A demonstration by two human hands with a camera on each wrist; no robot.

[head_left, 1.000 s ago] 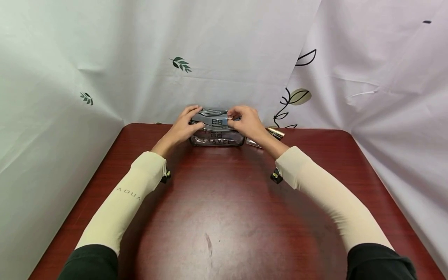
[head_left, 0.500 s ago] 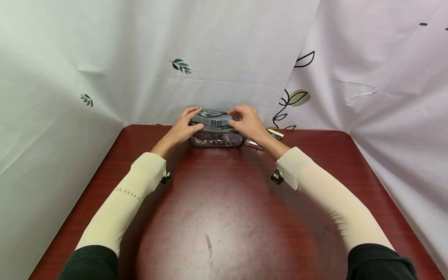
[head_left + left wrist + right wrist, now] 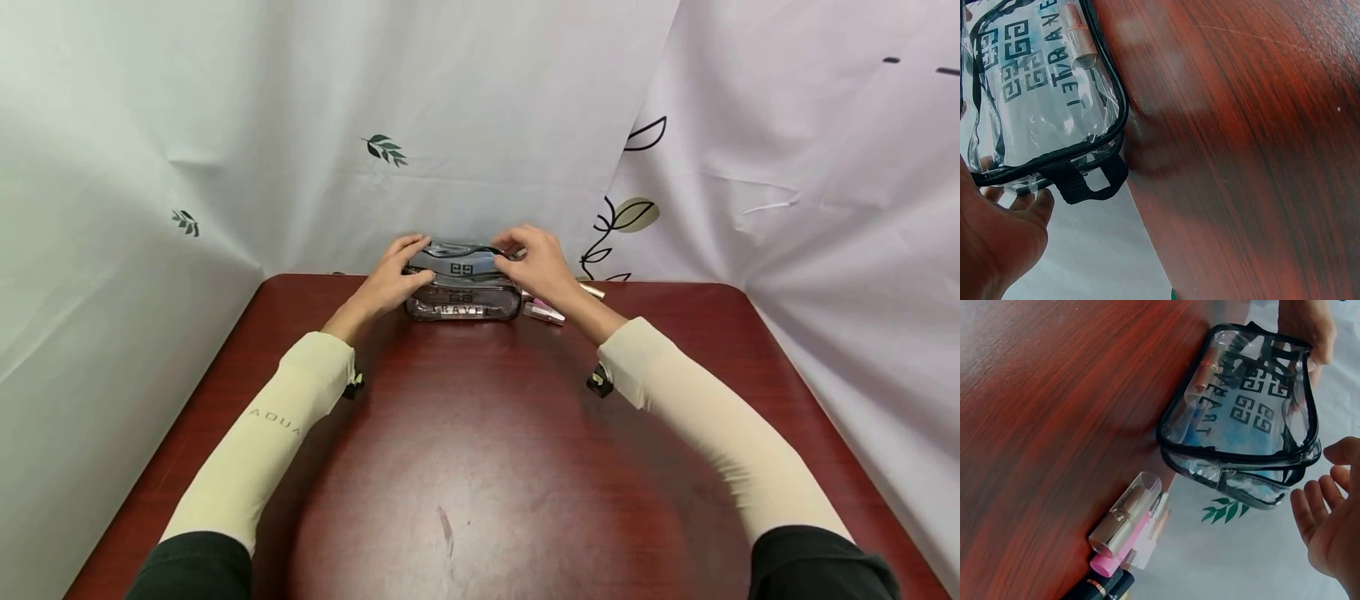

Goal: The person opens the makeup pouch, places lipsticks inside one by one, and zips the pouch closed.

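A clear cosmetic bag [image 3: 462, 302] with black piping and TRAVEL lettering stands at the table's far edge. Through its plastic I make out a tube [image 3: 1080, 37] and something blue [image 3: 1235, 434]. My left hand [image 3: 392, 275] grips the bag's upper left end, thumb in front and fingers at the top. In the left wrist view a black strap loop [image 3: 1088, 181] hangs from that end. At the upper right corner is my right hand [image 3: 536, 265], its fingers loosely bent. The right wrist view shows them beside the bag, apart from its zipper pull [image 3: 1229, 470].
Right of the bag lie several cosmetics: a clear-capped lipstick [image 3: 1124, 515], a pink tube [image 3: 1110, 561] and dark tubes [image 3: 1100, 584]. A pale patterned cloth [image 3: 480, 167] rises behind the dark red table [image 3: 480, 433].
One second ago my right fingers pinched at the bag's upper right; they have since loosened and shifted slightly right. My left hand keeps its hold. The view has tilted up a little.
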